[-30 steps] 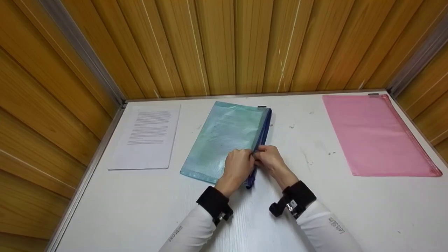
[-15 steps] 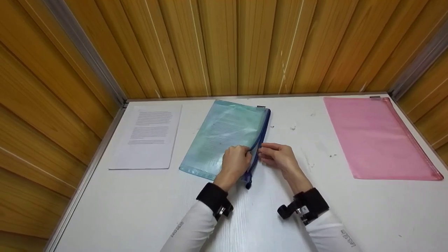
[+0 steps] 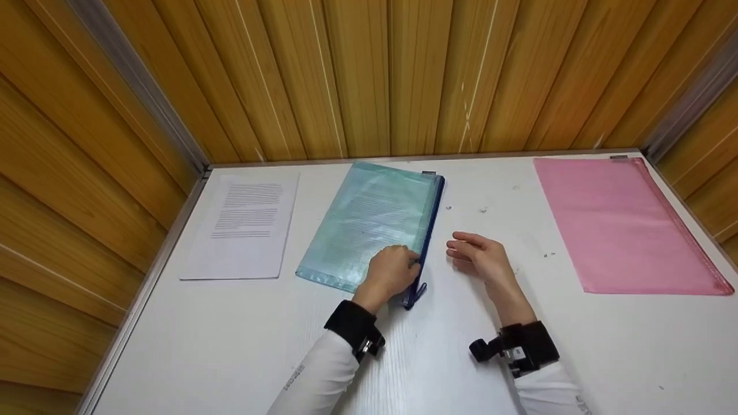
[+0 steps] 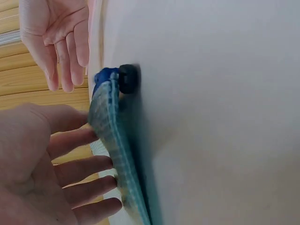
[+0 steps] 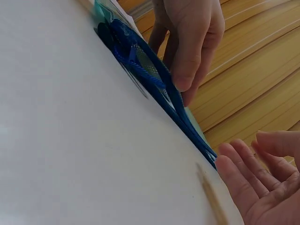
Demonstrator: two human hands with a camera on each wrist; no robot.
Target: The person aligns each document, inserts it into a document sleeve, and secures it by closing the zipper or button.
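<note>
Surface: I saw a white table point(image 3: 230, 346) | on it: printed sheet point(image 3: 245, 227) far left, blue-green mesh pouch point(image 3: 369, 225) at centre (papers inside), pink pouch point(image 3: 617, 225) right, well apart.

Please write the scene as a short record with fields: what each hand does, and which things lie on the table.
left hand: rests with relaxed fingers on the near right corner of the blue-green mesh zipper pouch
right hand: open, beside the pouch, holds nothing
pouch content: printed sheet visible inside
left of pouch: white printed paper sheet
right of pouch: pink flat zipper pouch
surface: white table
</note>
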